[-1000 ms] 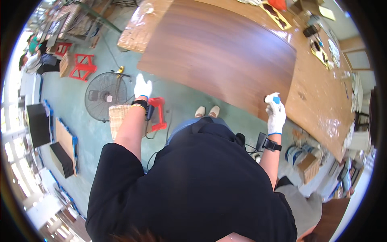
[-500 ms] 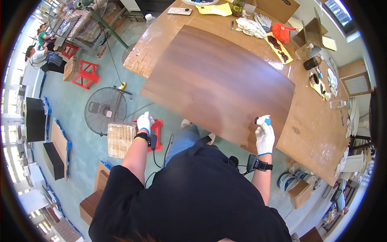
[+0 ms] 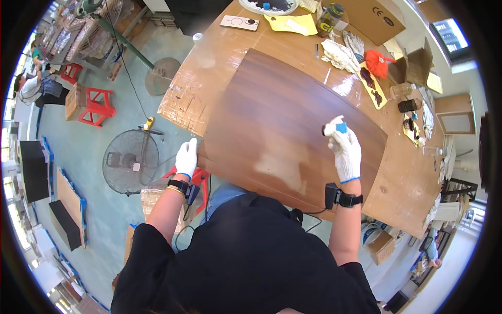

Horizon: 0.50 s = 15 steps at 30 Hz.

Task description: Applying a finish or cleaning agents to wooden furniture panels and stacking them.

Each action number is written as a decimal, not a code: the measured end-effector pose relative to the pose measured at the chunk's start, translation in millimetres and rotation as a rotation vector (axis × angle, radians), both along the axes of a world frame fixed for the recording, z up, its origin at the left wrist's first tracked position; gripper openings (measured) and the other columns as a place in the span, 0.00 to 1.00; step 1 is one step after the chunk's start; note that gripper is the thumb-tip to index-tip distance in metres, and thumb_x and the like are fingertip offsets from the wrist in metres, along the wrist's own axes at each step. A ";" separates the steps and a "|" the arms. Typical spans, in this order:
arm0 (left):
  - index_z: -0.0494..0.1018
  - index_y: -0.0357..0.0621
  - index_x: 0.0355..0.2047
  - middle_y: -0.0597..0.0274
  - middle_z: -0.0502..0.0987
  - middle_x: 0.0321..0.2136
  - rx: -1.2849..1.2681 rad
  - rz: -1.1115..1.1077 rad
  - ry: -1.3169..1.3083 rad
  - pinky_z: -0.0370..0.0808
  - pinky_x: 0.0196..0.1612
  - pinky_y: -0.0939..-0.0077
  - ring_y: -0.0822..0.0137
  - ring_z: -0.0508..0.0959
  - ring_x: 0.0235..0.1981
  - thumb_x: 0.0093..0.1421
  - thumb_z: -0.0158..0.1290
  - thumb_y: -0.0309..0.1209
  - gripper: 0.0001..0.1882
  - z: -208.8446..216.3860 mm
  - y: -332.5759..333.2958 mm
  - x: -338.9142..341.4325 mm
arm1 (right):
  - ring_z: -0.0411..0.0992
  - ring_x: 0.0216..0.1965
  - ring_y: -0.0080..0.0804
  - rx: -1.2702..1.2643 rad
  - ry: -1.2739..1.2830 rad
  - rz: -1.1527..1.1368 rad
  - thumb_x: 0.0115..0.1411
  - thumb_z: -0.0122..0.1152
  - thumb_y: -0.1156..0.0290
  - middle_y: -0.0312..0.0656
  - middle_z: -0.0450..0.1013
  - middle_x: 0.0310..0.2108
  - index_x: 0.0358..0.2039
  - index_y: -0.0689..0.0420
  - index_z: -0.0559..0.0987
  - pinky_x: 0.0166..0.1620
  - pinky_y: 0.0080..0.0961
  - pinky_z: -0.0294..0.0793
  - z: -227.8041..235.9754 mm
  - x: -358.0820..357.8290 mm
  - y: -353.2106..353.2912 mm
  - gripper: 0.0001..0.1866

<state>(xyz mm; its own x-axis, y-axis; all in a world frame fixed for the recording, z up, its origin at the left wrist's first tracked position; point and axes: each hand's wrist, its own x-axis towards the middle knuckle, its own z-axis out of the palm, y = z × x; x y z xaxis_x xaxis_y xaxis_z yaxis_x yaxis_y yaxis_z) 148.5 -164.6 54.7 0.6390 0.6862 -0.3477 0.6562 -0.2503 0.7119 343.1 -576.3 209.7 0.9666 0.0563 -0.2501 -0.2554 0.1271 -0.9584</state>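
Observation:
A large brown wood-grain panel (image 3: 293,115) lies on the worktable, with a glossy pale patch and darker smears toward its near side. My right hand (image 3: 346,157), in a white glove, is raised over the panel's right part. Between its fingertips is a small blue and white pad (image 3: 340,127) with a dark end. My left hand (image 3: 186,157), also gloved, is at the near left corner of the panel. Its fingers are stretched out alongside the edge, and I cannot tell whether they press on it. Both wrists carry black strapped devices.
Along the table's (image 3: 180,107) far side are a round tray of dark liquid (image 3: 282,6), yellow sheets (image 3: 290,24), a pale phone (image 3: 239,22), white cloths (image 3: 340,56), a red bag (image 3: 375,64) and bottles. On the floor at left stand a fan (image 3: 130,162) and red stools (image 3: 97,107).
My left hand has come from beside the panel to its near left corner, its fingers straightening. My right hand has moved farther over the panel with the pad. The whole view has shifted.

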 end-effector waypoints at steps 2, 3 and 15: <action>0.77 0.39 0.40 0.45 0.81 0.35 -0.013 -0.049 0.066 0.73 0.48 0.61 0.48 0.80 0.41 0.66 0.47 0.56 0.29 14.0 -6.3 3.6 | 0.72 0.32 0.20 -0.104 -0.029 0.069 0.59 0.67 0.71 0.34 0.75 0.34 0.50 0.60 0.77 0.35 0.20 0.72 3.2 23.3 41.5 0.19; 0.77 0.39 0.40 0.45 0.81 0.35 -0.064 -0.030 0.030 0.74 0.47 0.61 0.49 0.80 0.40 0.66 0.47 0.55 0.28 7.4 -6.9 4.3 | 0.72 0.32 0.20 -0.191 -0.071 0.129 0.58 0.68 0.70 0.34 0.76 0.34 0.49 0.60 0.77 0.36 0.20 0.72 3.8 36.8 62.7 0.19; 0.78 0.39 0.37 0.47 0.81 0.31 -0.139 -0.009 0.045 0.75 0.42 0.60 0.50 0.82 0.36 0.66 0.49 0.51 0.25 3.0 -8.9 6.9 | 0.78 0.44 0.33 -0.830 -0.474 0.512 0.53 0.72 0.56 0.44 0.80 0.41 0.50 0.56 0.79 0.50 0.27 0.74 -39.3 202.6 261.4 0.27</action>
<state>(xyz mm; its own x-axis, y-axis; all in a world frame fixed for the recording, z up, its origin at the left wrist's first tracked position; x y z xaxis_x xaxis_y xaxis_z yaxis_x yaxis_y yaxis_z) 155.4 -173.5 57.7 0.6267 0.6236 -0.4673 0.6863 -0.1577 0.7100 545.7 -314.9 170.4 0.8849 0.4658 -0.0039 0.3250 -0.6234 -0.7112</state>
